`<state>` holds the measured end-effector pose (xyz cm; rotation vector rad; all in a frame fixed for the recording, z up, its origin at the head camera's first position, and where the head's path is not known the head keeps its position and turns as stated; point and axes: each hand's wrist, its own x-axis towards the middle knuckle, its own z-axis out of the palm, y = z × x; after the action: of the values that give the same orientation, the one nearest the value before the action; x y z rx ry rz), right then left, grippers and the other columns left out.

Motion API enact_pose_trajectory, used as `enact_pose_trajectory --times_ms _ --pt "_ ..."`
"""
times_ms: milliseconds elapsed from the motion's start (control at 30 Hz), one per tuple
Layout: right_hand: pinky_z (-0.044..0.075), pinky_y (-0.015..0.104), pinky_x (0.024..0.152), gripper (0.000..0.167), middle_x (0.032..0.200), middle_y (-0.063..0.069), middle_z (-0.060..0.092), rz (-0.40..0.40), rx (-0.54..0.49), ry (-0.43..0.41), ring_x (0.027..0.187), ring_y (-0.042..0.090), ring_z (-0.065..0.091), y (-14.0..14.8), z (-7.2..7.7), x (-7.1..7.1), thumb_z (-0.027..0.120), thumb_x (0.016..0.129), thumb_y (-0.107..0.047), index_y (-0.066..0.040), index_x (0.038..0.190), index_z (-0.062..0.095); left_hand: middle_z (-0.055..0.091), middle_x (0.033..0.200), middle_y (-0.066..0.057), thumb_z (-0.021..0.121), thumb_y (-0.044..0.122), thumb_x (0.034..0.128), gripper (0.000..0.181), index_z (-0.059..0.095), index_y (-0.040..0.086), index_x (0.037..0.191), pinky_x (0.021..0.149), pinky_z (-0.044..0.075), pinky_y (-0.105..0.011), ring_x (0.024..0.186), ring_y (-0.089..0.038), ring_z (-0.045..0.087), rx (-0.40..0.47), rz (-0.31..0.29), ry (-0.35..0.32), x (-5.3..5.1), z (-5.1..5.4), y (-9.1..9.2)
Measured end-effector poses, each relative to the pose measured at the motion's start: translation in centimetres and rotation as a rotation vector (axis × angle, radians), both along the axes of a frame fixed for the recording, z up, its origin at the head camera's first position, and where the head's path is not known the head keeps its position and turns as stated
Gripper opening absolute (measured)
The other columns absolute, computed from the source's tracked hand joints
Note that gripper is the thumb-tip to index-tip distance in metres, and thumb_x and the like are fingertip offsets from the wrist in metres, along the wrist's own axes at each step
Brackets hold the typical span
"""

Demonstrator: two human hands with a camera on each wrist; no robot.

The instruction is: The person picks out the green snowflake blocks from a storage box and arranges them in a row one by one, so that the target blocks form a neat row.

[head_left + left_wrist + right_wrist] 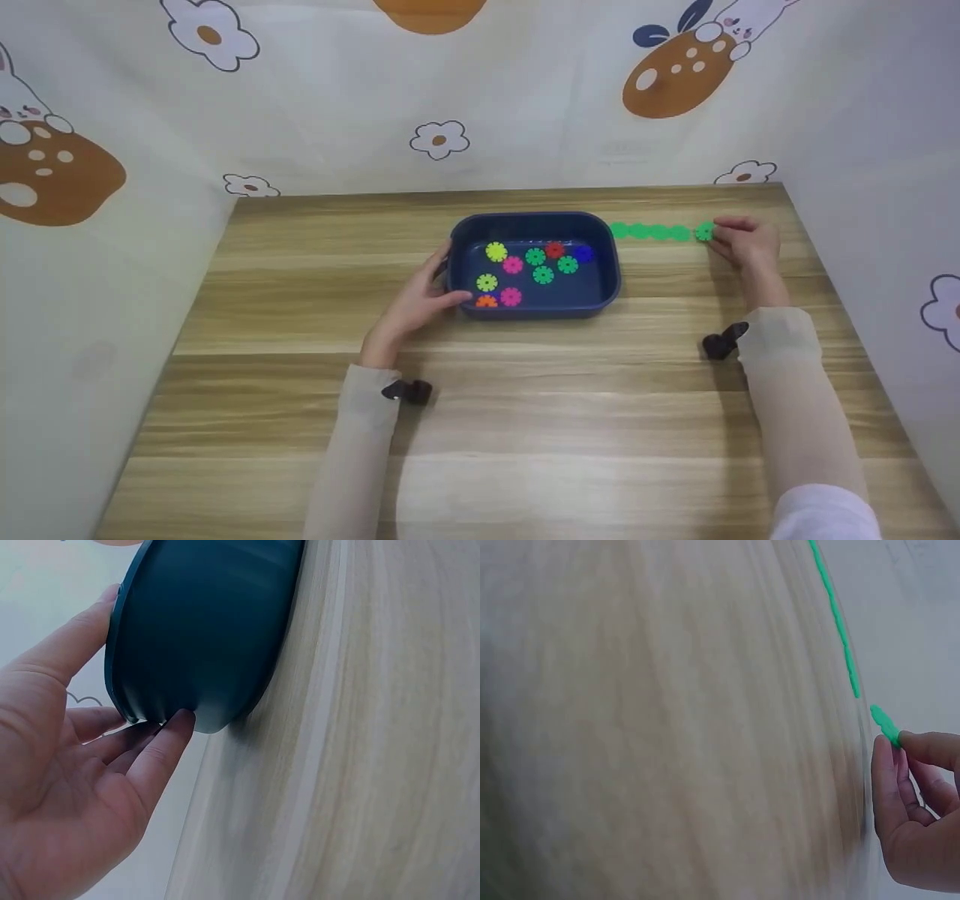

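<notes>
A dark blue tray (536, 313) holds several flower-shaped discs, among them yellow, pink, green, red, blue and orange ones. My left hand (412, 300) grips the tray's left end, thumb on the rim and fingers around the outer wall; the left wrist view shows the hand (90, 765) against the tray's side (202, 622). At the right, my right hand (750, 244) pinches a green disc (703, 231) between thumb and fingers. A row of green discs (658, 232) extends from the tray's right side, with a small gap before the pinched disc (885, 725).
The wooden table (525, 420) spreads in front of the tray. Patterned curtain (337, 112) hangs behind the table and at both sides. A small black device (409, 391) sits at the left wrist, another (724, 342) at the right wrist.
</notes>
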<state>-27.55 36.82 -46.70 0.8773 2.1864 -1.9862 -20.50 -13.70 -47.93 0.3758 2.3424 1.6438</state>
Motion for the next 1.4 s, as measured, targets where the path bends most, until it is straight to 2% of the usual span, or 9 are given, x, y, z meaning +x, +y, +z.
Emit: enact_pose_trajectory --times_ms 233,400,533,700,967,1100,1233,1400 --pt "0.057 0.016 0.087 0.023 0.103 -0.006 0.059 0.029 0.064 -0.023 0.084 -0.003 0.066 -0.4 -0.3 -0.3 0.063 0.095 -0.005 -0.007 0.118 0.064 0.013 0.168 -0.014 0.077 0.022 0.0879 0.096 0.015 0.012 0.161 0.115 0.043 -0.044 0.153 -0.034 0.022 -0.003 0.005 0.001 0.1 0.1 0.0" --pt "0.057 0.014 0.084 0.029 0.095 -0.009 0.060 0.063 0.120 0.001 0.079 -0.006 0.066 -0.4 -0.4 -0.3 0.062 0.096 -0.004 -0.002 0.125 0.062 0.016 0.167 -0.016 0.077 0.022 0.0881 0.095 0.017 0.012 0.161 0.117 0.039 -0.045 0.152 -0.035 0.025 -0.036 0.010 0.020 0.0 0.1 0.1" --pt "0.057 0.014 0.084 0.025 0.091 -0.009 0.061 0.058 0.129 0.014 0.078 -0.005 0.067 -0.4 -0.4 -0.1 0.062 0.095 -0.004 -0.002 0.120 0.064 0.017 0.167 -0.016 0.077 0.023 0.0879 0.095 0.017 0.012 0.161 0.119 0.037 -0.045 0.152 -0.035 0.026 -0.047 0.012 0.029 0.0 0.0 0.1" --pt "0.057 0.017 0.089 0.022 0.093 -0.009 0.061 0.049 0.124 0.001 0.083 -0.003 0.066 -0.3 -0.2 0.1 0.060 0.097 -0.006 -0.005 0.119 0.063 0.017 0.167 -0.015 0.077 0.024 0.0881 0.095 0.017 0.014 0.161 0.120 0.036 -0.046 0.152 -0.035 0.025 -0.052 0.019 0.017 0.0 0.0 0.1" --pt "0.058 0.016 0.084 0.027 0.076 -0.015 0.066 0.059 0.070 0.027 0.079 -0.003 0.067 0.0 0.2 0.5 0.062 0.097 -0.007 -0.001 0.122 0.059 0.016 0.168 -0.010 0.075 0.025 0.0898 0.094 0.015 0.017 0.161 0.122 0.032 -0.047 0.153 -0.033 0.024 -0.071 0.029 -0.010 0.1 0.0 0.1" --pt "0.058 0.016 0.085 0.026 0.085 -0.013 0.065 0.058 0.057 0.047 0.083 -0.002 0.067 -0.3 0.5 0.9 0.062 0.097 -0.010 -0.003 0.122 0.059 0.018 0.168 -0.008 0.075 0.027 0.0900 0.093 0.015 0.019 0.161 0.124 0.029 -0.047 0.153 -0.033 0.025 -0.085 0.038 -0.029 0.1 0.0 0.2" --pt "0.058 0.016 0.084 0.025 0.094 -0.008 0.065 0.058 0.002 0.079 0.086 0.000 0.068 -0.9 1.0 1.4 0.062 0.097 -0.010 -0.004 0.121 0.059 0.019 0.168 -0.008 0.075 0.026 0.0898 0.093 0.016 0.019 0.161 0.124 0.028 -0.046 0.153 -0.032 0.026 -0.086 0.044 -0.035 0.2 0.1 0.2" --pt "0.059 0.016 0.073 0.015 0.085 -0.005 0.069 0.047 -0.141 0.154 0.076 0.002 0.068 -1.7 1.6 1.8 0.062 0.095 -0.003 -0.001 0.110 0.063 0.017 0.167 -0.015 0.075 0.015 0.0896 0.093 0.016 0.010 0.161 0.119 0.036 -0.047 0.152 -0.034 0.025 0.023 0.018 -0.004 0.0 -0.1 0.2"
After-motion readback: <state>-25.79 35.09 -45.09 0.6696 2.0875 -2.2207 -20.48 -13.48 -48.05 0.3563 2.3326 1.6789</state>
